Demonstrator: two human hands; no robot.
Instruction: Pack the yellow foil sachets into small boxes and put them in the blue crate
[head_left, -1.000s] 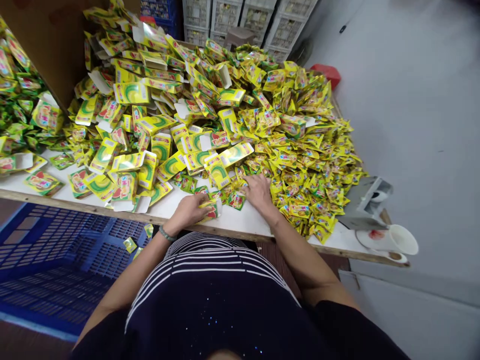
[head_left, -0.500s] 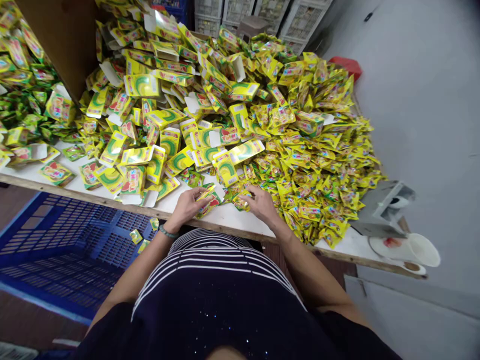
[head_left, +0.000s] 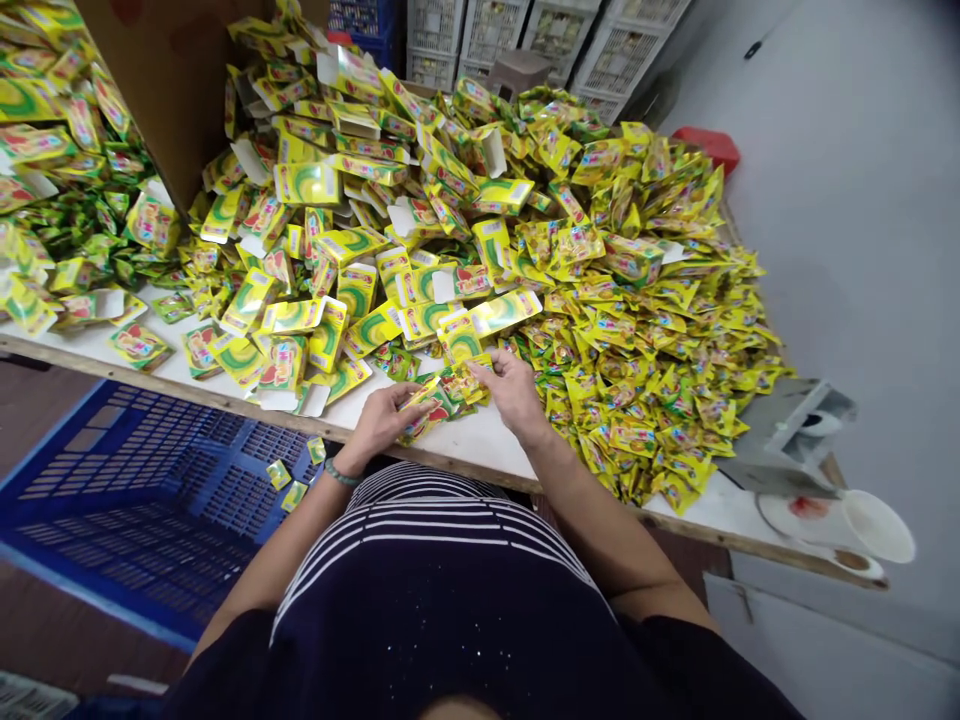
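Near the table's front edge, my left hand [head_left: 382, 422] grips a small yellow-green box [head_left: 429, 410] with a red fruit picture. Just right of it, my right hand [head_left: 516, 395] pinches a shiny yellow packet [head_left: 474, 372] at the box's right end. Part of the packet is hidden by the fingers. Beyond my hands lies a heap of yellow boxes [head_left: 307, 185], several with open white flaps. On the right spreads a large pile of yellow packets [head_left: 637, 350].
A blue crate [head_left: 135, 500] stands below the table edge [head_left: 247, 412] at left, with a few small packets. A cardboard divider [head_left: 142, 90] rises at back left. At right are a grey metal device [head_left: 787, 435] and a white cup [head_left: 877, 525].
My right hand has moved up and toward the box, bringing the packet against its right end. My left hand still holds the box. The whole view has shifted slightly.
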